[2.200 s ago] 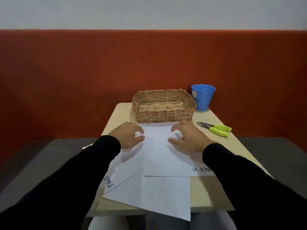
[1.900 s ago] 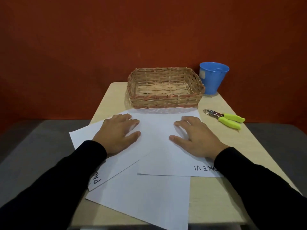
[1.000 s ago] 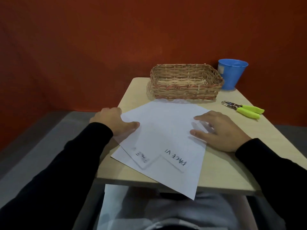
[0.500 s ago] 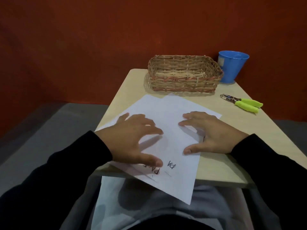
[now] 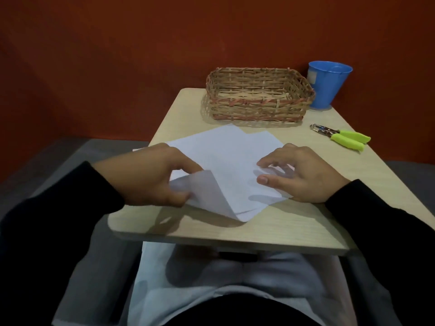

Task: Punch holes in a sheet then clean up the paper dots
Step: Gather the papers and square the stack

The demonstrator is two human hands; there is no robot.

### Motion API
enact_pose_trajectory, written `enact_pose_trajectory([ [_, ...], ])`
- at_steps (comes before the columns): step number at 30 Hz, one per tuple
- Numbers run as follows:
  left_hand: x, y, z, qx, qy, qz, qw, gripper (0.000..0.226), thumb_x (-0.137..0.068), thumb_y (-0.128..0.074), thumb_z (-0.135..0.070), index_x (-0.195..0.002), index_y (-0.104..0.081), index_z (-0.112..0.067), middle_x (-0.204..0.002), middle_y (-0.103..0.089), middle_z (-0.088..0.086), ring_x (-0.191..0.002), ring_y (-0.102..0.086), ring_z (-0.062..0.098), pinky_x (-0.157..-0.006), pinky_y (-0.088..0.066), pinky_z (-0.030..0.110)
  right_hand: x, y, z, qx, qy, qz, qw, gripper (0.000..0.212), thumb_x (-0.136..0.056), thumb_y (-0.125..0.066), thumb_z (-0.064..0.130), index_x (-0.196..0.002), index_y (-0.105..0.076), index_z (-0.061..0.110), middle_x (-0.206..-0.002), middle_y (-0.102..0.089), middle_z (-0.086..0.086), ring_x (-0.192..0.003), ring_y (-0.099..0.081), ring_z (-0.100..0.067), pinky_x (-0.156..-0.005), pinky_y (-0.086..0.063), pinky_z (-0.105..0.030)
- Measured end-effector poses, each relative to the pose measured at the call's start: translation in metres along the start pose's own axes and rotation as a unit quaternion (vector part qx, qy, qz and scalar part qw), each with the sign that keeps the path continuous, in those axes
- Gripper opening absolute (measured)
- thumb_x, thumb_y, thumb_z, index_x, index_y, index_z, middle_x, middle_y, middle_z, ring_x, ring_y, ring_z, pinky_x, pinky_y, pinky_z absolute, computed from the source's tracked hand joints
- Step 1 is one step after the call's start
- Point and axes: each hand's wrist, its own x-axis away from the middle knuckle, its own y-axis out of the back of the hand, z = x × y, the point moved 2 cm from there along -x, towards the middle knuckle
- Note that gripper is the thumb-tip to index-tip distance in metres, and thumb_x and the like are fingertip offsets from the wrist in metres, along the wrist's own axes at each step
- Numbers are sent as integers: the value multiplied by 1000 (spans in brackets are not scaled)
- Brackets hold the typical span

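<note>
Several white paper sheets (image 5: 230,156) lie stacked in the middle of the small wooden table (image 5: 294,222). My left hand (image 5: 150,177) pinches the near-left corner of the sheets, and that corner is curled up off the table. My right hand (image 5: 301,175) rests on the right side of the stack with fingers spread, pressing it down. A hole punch (image 5: 341,138) with yellow-green handles lies on the table at the right, apart from both hands. No paper dots are visible.
A woven wicker basket (image 5: 259,97) stands at the far middle of the table. A blue plastic cup (image 5: 328,84) stands behind it to the right, against the red wall. Another white sheet (image 5: 155,278) lies on my lap below the table's near edge.
The spread sheets have been gathered into one stack on the table. My left hand moved from lying flat to pinching and lifting the near-left corner. One sheet has slid onto my lap.
</note>
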Motion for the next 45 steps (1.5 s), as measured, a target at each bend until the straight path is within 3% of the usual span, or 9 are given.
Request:
enact_pose_trajectory([
  [5,-7,-1,10,-20,30,20,999,27,-76,-73,-21,-91,-82,-42,-131,-67,-26,-122,-57,-7,-107,-43,22,-3,-4,3,43,3,-15,999,59,-84,-62,72,-109,-80,21,-97,-71,7,-87,-57,-8,-80,-38,-26],
  [9,-13,0,39,-102,66,-195,973,30,-80,-77,-13,-77,-78,-43,-141,-54,-10,-141,-38,24,-105,-22,39,-2,-2,10,67,-22,-7,997,66,-79,-56,76,-114,-78,25,-93,-69,6,-80,-58,-3,-73,-39,-19],
  [14,-14,-6,83,93,151,-330,927,53,-81,-59,13,-85,-77,-36,-104,-54,-5,-98,-52,17,-89,-48,36,-1,-6,31,3,19,3,1000,50,-82,-64,72,-106,-80,31,-78,-75,18,-79,-66,-5,-69,-45,-18],
  [18,-14,-9,69,419,190,-341,820,53,-91,-38,15,-98,-77,-20,-86,-72,8,-61,-60,17,-59,-49,27,0,-10,35,-74,20,30,997,26,-86,-79,50,-102,-82,30,-90,-78,17,-89,-67,-10,-73,-48,-18],
  [22,-22,-16,64,606,214,-355,679,46,-99,-40,-13,-132,-58,-39,-114,-77,14,-89,-73,35,-83,-58,49,0,-12,30,-82,12,26,996,41,-83,-75,64,-110,-80,33,-122,-73,16,-105,-64,0,-77,-45,-13],
  [25,-27,-24,60,671,198,-334,631,43,-98,-49,-49,-134,-53,-25,-132,-70,15,-111,-68,29,-90,-50,43,-3,-17,29,-36,-10,36,999,52,-79,-67,73,-120,-75,41,-138,-63,15,-120,-58,3,-84,-45,-17],
  [33,-39,-56,44,587,217,-370,687,65,-75,-79,16,-129,-58,-14,-116,-78,9,-99,-78,29,-71,-64,40,0,-19,53,-45,-21,36,998,39,-88,-74,58,-117,-76,33,-98,-75,16,-77,-63,-7,-67,-43,-12],
  [40,-34,-33,33,579,121,-374,714,41,-86,-73,11,-123,-68,-8,-119,-78,9,-109,-76,31,-95,-60,49,-12,-1,21,-46,-153,-177,971,70,-82,-84,48,-145,-55,37,-138,-56,5,-123,-55,-20,-104,-49,-43],
  [45,-43,4,12,573,34,-352,740,34,-87,-71,-7,-120,-70,-5,-121,-77,13,-111,-75,32,-96,-60,44,-28,27,5,-417,-180,-114,884,87,-74,-88,32,-151,-49,22,-135,-72,-5,-109,-76,-24,-90,-62,-42],
])
